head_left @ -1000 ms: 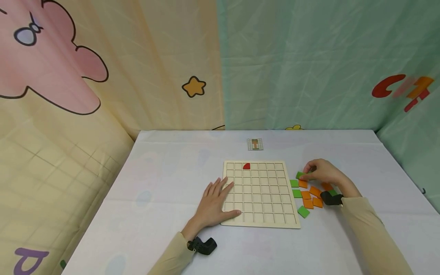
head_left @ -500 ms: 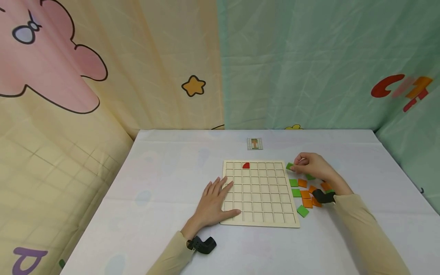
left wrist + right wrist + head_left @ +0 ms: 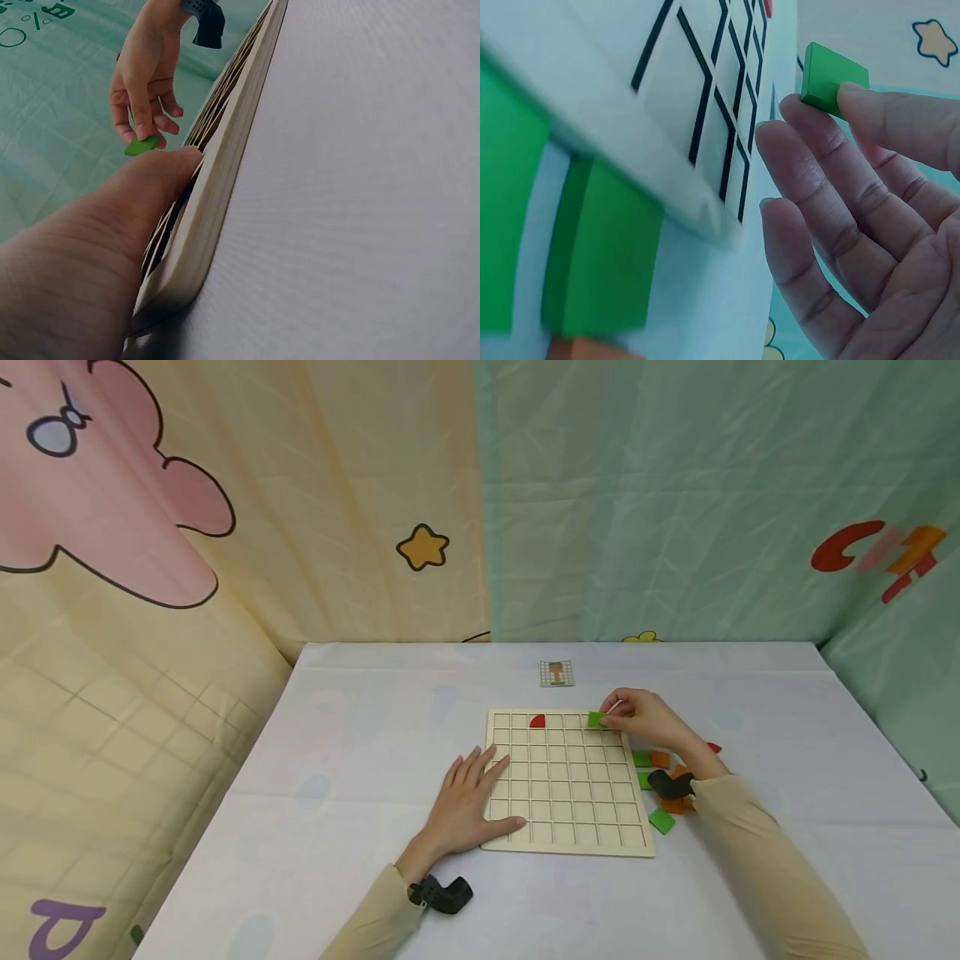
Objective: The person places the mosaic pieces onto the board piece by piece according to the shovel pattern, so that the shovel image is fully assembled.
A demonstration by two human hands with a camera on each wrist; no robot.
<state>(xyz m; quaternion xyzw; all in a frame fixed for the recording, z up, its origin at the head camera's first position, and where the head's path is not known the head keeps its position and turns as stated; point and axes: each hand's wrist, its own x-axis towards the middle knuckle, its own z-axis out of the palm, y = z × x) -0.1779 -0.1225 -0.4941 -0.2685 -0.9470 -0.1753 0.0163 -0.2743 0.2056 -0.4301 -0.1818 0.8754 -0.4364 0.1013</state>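
My right hand (image 3: 643, 717) pinches a green square tile (image 3: 832, 71) between thumb and fingers, over the top right of a pale wooden grid board (image 3: 573, 854). The same tile also shows in the left wrist view. Spread across the board's left edge, my left hand (image 3: 465, 806) rests with straight fingers, thumb (image 3: 176, 165) lying over the rim. A red quarter-round piece (image 3: 537, 721) sits in a cell of the board's top row.
Green tiles (image 3: 662, 821) and orange tiles (image 3: 660, 759) lie loose right of the board, partly hidden under my right wrist. A red piece (image 3: 714, 747) shows beyond that wrist. Behind the board lies a small card (image 3: 557, 673) with a gridded picture.
My right hand has lifted the green tile from the loose pile and carried it left over the board's top right corner. My left hand has stayed in place.
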